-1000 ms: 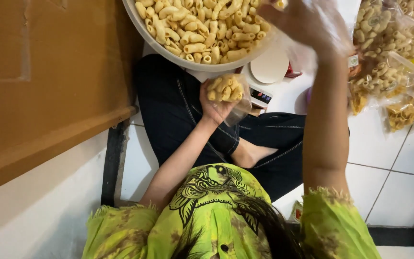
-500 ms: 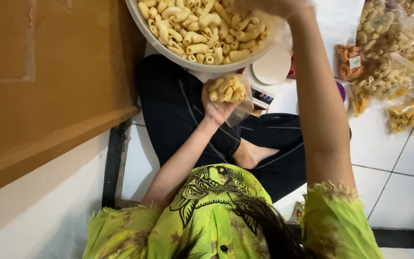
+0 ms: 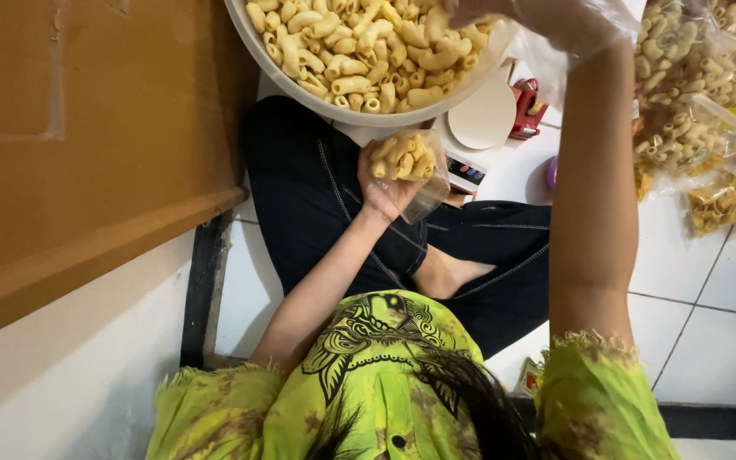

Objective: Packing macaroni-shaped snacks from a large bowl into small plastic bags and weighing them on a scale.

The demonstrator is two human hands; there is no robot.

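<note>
White floor tiles [image 3: 692, 281] and a brown cardboard wall [image 3: 87, 128] frame a person seated cross-legged, seen from the head camera looking down over a green shirt [image 3: 368, 375]. At top, a big pale bowl [image 3: 300, 85] brims with curled yellow crackers [image 3: 359, 51]. Just below its rim, the left hand [image 3: 385, 192] is closed around 1 small clear bag [image 3: 411, 166], part-filled with the same crackers and held upright over the lap, mouth toward the bowl; it sits where it was a second ago. Behind it, a small white scale [image 3: 480, 119] stands on the floor with its plate bare.

What has moved is the right hand [image 3: 547, 15], wrapped in a thin plastic glove: half a second ago it was down among the crackers in the bowl, and now it has lifted to the bowl's right edge. It seems to be cupped around a fresh scoop, though the top of the picture cuts it off and its grip cannot be told for sure. The bag's fill looks unchanged.

Further right, a red tool [image 3: 526, 106] and a heap of filled bags [image 3: 709, 102] lie on the tiles.
</note>
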